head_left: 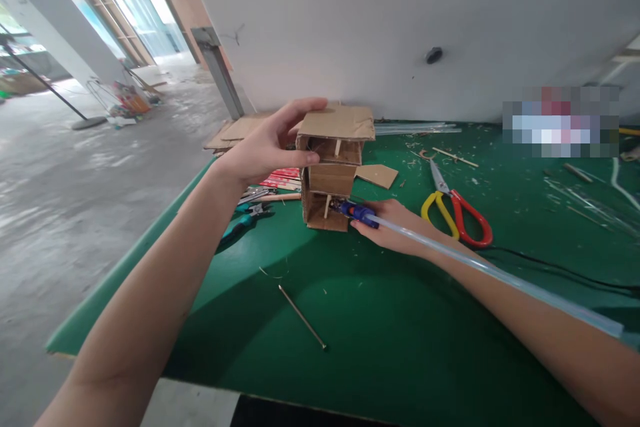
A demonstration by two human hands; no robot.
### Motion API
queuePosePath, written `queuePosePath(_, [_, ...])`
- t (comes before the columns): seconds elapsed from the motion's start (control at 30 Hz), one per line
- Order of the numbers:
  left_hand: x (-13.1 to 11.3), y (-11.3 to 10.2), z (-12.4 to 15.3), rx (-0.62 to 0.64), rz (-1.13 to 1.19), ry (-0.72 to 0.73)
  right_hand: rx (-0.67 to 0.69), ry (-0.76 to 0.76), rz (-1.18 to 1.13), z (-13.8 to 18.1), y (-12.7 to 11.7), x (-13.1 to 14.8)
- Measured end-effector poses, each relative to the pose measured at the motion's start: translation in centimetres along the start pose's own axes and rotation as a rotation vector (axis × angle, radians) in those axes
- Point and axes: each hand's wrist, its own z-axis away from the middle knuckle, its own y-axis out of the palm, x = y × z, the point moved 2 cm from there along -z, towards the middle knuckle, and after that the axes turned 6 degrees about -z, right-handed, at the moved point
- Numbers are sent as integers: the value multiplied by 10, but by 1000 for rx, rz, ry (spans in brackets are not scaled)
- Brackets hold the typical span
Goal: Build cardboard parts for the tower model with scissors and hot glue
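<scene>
A small cardboard structure (331, 180) with stacked open compartments stands upright on the green table (380, 327). My left hand (280, 140) grips its upper left side, fingers at the top and thumb near the upper compartment. In my right hand (387, 227) is a blue hot glue gun (361, 212), its front end at the lowest compartment. A long clear glue stick (500, 273) runs out of the gun's back along my forearm. Thin wooden sticks show in the upper compartment and the lowest one. The glue gun's tip is too small to make out clearly.
Scissors (457, 210) with yellow and red handles lie to the right, beside a black cord (560, 271). Pliers (245, 221) lie at left, a long nail (302, 317) in front. Cardboard pieces (377, 175) and clear sticks lie behind; a wall (350, 27) bounds the back.
</scene>
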Motion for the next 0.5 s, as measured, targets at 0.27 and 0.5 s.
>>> queuePosePath(0.27, [1,-2,2,0,19,2,20,-184,113,2,4,-6])
queuePosePath(0.5, [2,-2,3,10,37,-19,147,373,-440,5,-8,-19])
